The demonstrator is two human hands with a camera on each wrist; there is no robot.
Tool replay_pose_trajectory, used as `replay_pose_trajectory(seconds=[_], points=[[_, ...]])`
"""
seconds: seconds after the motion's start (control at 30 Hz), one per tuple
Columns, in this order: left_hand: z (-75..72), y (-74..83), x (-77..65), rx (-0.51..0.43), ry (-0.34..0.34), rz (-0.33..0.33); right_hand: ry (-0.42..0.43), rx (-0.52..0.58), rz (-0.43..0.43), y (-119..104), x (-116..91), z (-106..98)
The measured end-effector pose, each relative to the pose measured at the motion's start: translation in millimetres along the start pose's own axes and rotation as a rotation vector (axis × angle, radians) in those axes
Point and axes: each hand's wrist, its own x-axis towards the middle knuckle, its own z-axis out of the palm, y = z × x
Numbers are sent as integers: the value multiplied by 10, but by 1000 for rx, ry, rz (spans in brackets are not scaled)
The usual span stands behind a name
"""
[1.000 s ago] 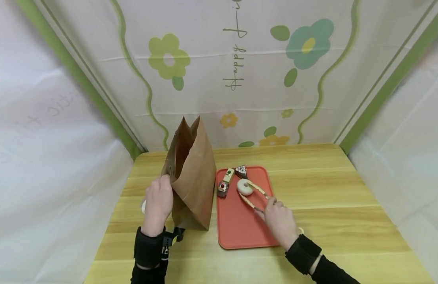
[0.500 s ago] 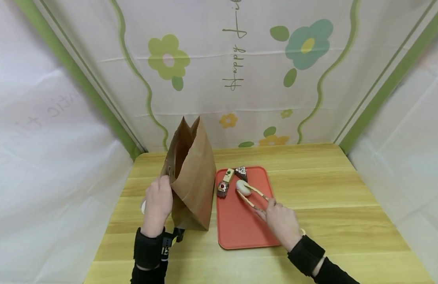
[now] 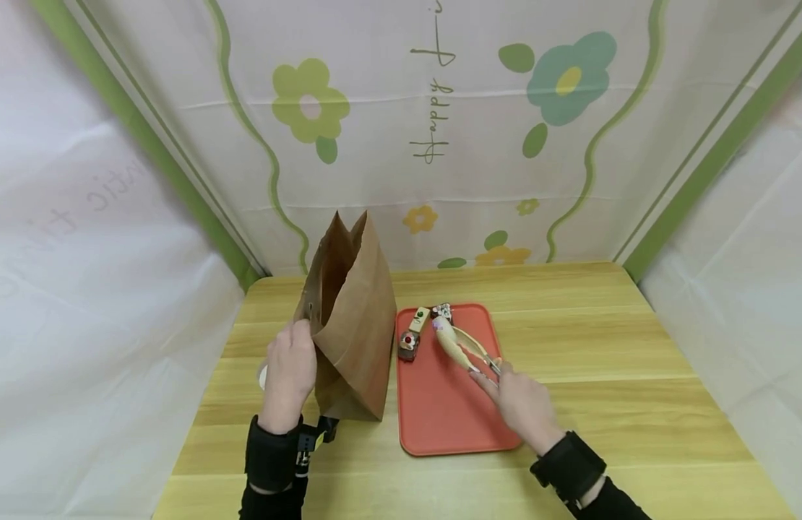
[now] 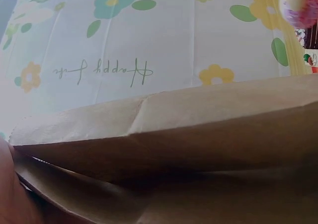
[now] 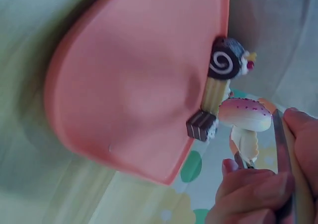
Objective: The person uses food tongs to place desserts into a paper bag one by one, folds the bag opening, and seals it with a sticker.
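My left hand (image 3: 290, 368) grips the near top edge of an upright brown paper bag (image 3: 362, 339), whose mouth gapes. In the left wrist view the bag's paper rim (image 4: 134, 114) runs across the frame, with part of the hand at the lower left. Over the red tray (image 3: 453, 422), my right hand (image 3: 524, 408) holds tongs (image 3: 471, 341). Between the tongs' tips is a toy donut (image 5: 246, 115), raised and tilted, pale with pink sprinkles on one side in the right wrist view. In the head view it is seen edge-on, partly behind a tong arm.
On the tray's far left part lie a chocolate roll cake (image 3: 409, 344) with a cherry, a pale bar-shaped cake (image 3: 418, 318) and a dark cake slice (image 3: 443, 311). A white object (image 3: 263, 378) shows partly left of my left hand. The wooden table (image 3: 602, 347) meets fabric walls.
The tongs have closed on the donut and lifted it off the tray, tipping it onto its edge. My right hand has shifted slightly right. The left hand and bag stay put.
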Motion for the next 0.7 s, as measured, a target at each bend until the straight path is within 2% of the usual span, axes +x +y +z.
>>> replay_pose_trajectory(seconds=[0.17, 0.2, 0.33, 0.4, 0.47, 0.57, 0.6, 0.7], points=[[-3, 2, 2, -8, -10, -10, -26, 73, 61, 40, 28, -105], [-13, 12, 5, -29, -28, -46, -23, 83, 66, 46, 30, -130], [-39, 25, 14, -54, -88, -108, 4, 110, 94, 33, 49, -250], [-59, 42, 22, -101, -135, -199, 26, 106, 89, 16, 53, -317], [-59, 40, 24, -102, -155, -212, 58, 99, 70, -6, 62, -383], [-54, 38, 24, -93, -142, -194, 113, 94, 28, -52, 80, -494], [-50, 36, 25, -70, -125, -151, 129, 102, 15, -72, 89, -536], [-46, 39, 24, -41, -99, -97, 185, 99, -25, -140, 119, -669]])
